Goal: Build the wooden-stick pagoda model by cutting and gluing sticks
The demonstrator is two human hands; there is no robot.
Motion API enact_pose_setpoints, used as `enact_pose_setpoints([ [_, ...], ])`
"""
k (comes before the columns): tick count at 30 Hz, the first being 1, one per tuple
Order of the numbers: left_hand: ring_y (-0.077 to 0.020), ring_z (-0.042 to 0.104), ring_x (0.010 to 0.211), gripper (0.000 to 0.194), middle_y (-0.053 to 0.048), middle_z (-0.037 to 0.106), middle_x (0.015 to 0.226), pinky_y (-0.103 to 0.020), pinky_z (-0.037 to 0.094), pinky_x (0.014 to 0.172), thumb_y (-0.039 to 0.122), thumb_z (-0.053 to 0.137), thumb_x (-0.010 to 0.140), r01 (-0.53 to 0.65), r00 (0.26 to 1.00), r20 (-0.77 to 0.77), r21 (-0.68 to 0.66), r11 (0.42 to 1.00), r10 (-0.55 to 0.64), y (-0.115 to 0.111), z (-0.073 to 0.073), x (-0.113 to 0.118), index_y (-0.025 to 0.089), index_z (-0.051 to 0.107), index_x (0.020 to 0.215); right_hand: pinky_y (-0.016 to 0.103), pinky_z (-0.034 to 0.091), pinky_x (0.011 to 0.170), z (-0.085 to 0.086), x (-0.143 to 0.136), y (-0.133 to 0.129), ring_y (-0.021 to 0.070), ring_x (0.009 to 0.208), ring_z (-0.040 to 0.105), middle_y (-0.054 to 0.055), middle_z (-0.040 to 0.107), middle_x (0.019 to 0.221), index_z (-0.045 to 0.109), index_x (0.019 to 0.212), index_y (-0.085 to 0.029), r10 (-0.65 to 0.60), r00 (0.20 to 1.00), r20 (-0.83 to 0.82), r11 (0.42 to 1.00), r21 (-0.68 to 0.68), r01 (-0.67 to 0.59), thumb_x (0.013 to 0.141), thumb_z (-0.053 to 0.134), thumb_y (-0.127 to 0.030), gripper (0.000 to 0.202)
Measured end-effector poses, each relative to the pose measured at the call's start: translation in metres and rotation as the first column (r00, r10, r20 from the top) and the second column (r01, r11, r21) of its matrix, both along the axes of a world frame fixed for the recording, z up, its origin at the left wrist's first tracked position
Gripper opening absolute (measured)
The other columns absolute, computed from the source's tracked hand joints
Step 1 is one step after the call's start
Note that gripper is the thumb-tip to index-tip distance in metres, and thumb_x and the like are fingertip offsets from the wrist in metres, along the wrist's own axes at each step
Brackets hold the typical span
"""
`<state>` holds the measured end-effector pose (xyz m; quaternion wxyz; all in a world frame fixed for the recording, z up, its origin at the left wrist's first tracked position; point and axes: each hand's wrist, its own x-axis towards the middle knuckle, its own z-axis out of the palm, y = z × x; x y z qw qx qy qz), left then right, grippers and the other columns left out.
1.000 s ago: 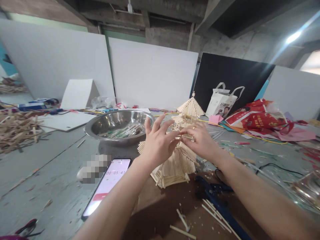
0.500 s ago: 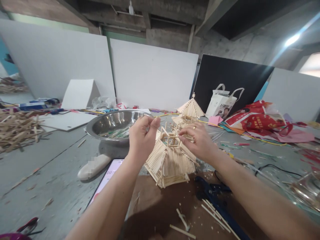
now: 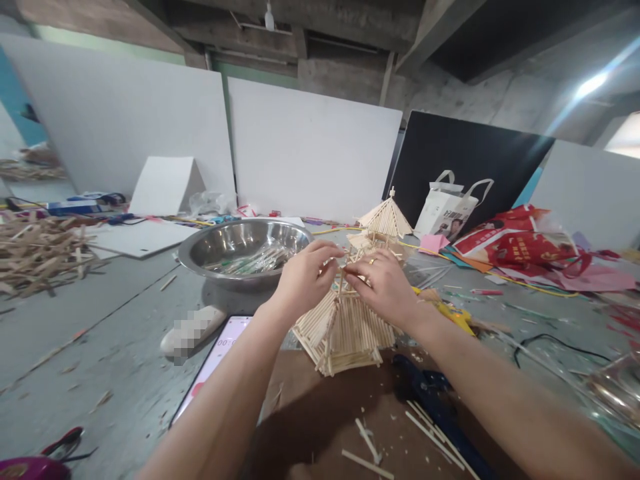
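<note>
A small stick-built model with a sloping roof (image 3: pixel 350 330) stands on a brown board (image 3: pixel 320 413). Over its top my left hand (image 3: pixel 309 277) is closed, thumb and fingers pinched at the upper frame; whatever is between them is too small to make out. My right hand (image 3: pixel 383 283) comes in from the other side, its fingertips also pinched at the top of the frame, nearly touching the left ones. Both hands hide much of the upper frame. Behind them rises another stick model with a pointed roof (image 3: pixel 387 219).
Left of the model are a steel bowl (image 3: pixel 200 270) of thin sticks, a pale rounded object (image 3: pixel 170 341) and a phone (image 3: pixel 220 360). Blue pliers (image 3: pixel 435 407) and loose sticks (image 3: pixel 433 437) lie at front right. A yellow tool (image 3: pixel 457 317) is behind my right wrist.
My left hand has moved right and down to the model's top, and my right hand has shifted slightly left. The fingertips are now close together. The view has shifted slightly.
</note>
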<state>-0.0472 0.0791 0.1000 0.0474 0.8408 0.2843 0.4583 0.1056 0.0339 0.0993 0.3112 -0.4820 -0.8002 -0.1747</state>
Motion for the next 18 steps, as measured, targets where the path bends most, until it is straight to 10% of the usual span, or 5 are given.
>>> enact_pose_setpoints([
  [18,-0.0125,0.052,0.076,0.023,-0.001,0.060,0.081,-0.027,0.041,0.069,0.011,0.043,0.067,0.120,0.972,-0.198,-0.049,0.992,-0.127,0.0032,0.0009,-0.0045,0.019,0.057,0.084,0.031,0.037,0.071,-0.0043,-0.0057,-0.0005,0.0175,0.074,0.055,0.005,0.064,0.075,0.058,0.081,-0.015,-0.019,1.000,0.000,1.000,-0.010,0.019,0.081,0.041,-0.021,0.018],
])
